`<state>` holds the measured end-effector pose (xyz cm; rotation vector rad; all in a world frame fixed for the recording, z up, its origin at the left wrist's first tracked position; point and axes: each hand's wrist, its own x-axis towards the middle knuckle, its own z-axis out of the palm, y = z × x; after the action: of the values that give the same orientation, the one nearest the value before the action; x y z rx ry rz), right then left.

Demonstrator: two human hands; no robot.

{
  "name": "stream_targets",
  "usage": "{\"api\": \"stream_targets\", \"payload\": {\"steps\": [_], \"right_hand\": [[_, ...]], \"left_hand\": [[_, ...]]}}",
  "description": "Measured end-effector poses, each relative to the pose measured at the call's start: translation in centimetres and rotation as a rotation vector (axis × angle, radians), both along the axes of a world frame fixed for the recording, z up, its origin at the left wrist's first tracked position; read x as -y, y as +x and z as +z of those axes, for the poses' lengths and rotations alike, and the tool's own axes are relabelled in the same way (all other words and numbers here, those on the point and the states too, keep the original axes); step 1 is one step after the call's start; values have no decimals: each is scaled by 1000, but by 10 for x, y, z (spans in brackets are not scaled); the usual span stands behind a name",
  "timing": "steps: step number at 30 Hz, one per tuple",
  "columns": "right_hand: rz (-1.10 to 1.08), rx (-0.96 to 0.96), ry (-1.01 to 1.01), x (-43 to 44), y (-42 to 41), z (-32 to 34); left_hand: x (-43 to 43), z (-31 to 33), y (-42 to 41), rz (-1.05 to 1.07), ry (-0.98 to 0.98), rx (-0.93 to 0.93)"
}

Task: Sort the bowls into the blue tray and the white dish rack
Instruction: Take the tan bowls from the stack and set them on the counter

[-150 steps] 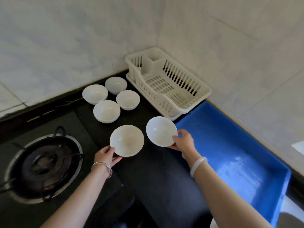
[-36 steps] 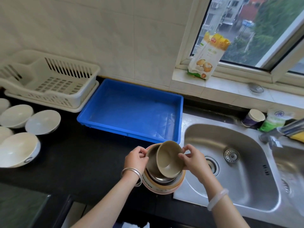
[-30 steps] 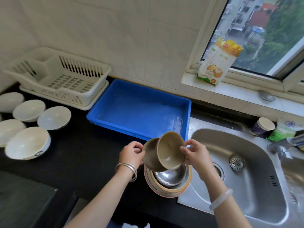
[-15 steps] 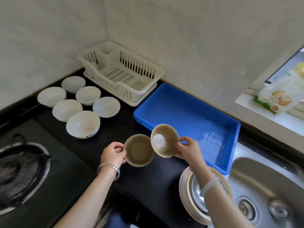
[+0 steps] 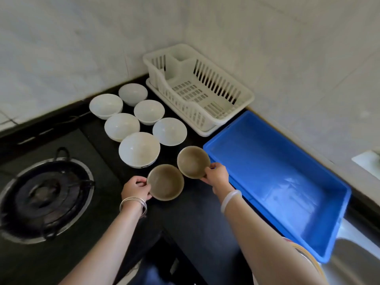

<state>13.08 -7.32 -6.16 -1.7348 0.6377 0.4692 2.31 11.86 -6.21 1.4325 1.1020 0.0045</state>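
Since half a second ago both brown bowls have come lower and nearer the white bowls, and the view has swung left so the gas burner (image 5: 44,197) fills the lower left. The left hand (image 5: 134,189) pinches the near-left rim of one brown bowl (image 5: 165,182), thumb on the rim, mouth facing up and tipped slightly toward the camera; whether it touches the black worktop (image 5: 197,219) I cannot tell. The right hand (image 5: 217,175) grips the near-right rim of the second brown bowl (image 5: 192,161), also mouth up, just beside the blue tray (image 5: 337,241) at its left corner. Both forearms reach forward from the bottom edge, wrists bangled. Six white bowls (image 5: 139,150) stand upright in a cluster beyond the brown ones, left of the white dish rack (image 5: 244,99), which sits in the wall corner with its long side running along the right wall, touching the tray's far end. Bare worktop lies below the hands.
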Motion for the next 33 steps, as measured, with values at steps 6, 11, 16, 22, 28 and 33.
{"api": "stream_targets", "payload": {"steps": [6,11,16,22,28,33], "right_hand": [[-7,-55,-26,-20,11,-9],[-30,-84,-21,-29,15,-12],[-55,-95,17,-33,16,-13],[-51,-108,62,-34,16,-12],[4,-147,84,-29,15,-9],[83,-155,75,-23,11,-6]], "left_hand": [[-6,-8,5,30,-29,-27],[-12,-12,5,61,-30,-32],[-15,-14,7,74,-34,-35],[-15,-19,7,91,-38,-39],[-15,-23,8,111,-2,-35],[-13,-22,3,29,101,-47]]}}
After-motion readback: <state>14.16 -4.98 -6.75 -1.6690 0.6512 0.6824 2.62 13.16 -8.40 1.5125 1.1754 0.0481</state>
